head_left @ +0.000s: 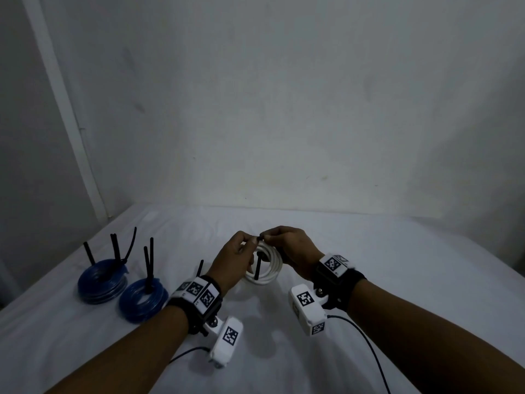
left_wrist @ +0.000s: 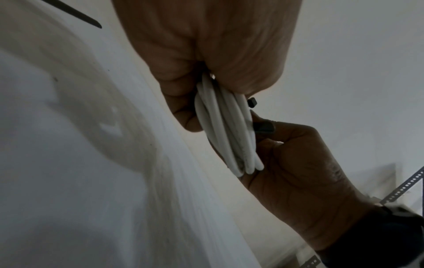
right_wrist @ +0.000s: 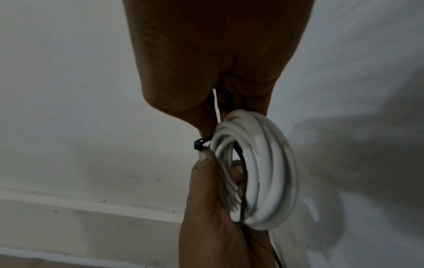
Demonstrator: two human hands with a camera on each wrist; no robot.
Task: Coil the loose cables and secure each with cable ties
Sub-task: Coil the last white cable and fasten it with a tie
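Both hands hold a white cable coil (head_left: 268,264) just above the white-covered table (head_left: 397,265). My left hand (head_left: 241,248) grips the coil's left side, with one finger through the loop in the right wrist view. A black cable tie (head_left: 258,268) passes through the coil, and its tail hangs down inside the loop. The tie's square head (right_wrist: 198,145) sticks out at the coil's top edge. My right hand (head_left: 279,240) pinches the tie right beside that head. The left wrist view shows the coil (left_wrist: 227,130) edge-on between my left hand (left_wrist: 206,54) and my right hand (left_wrist: 298,163).
Two blue cable coils (head_left: 102,282) (head_left: 143,301) lie at the left of the table, each with black tie tails standing up. One more black tie (head_left: 200,268) shows behind my left wrist. A pale wall (head_left: 284,109) rises at the table's far edge.
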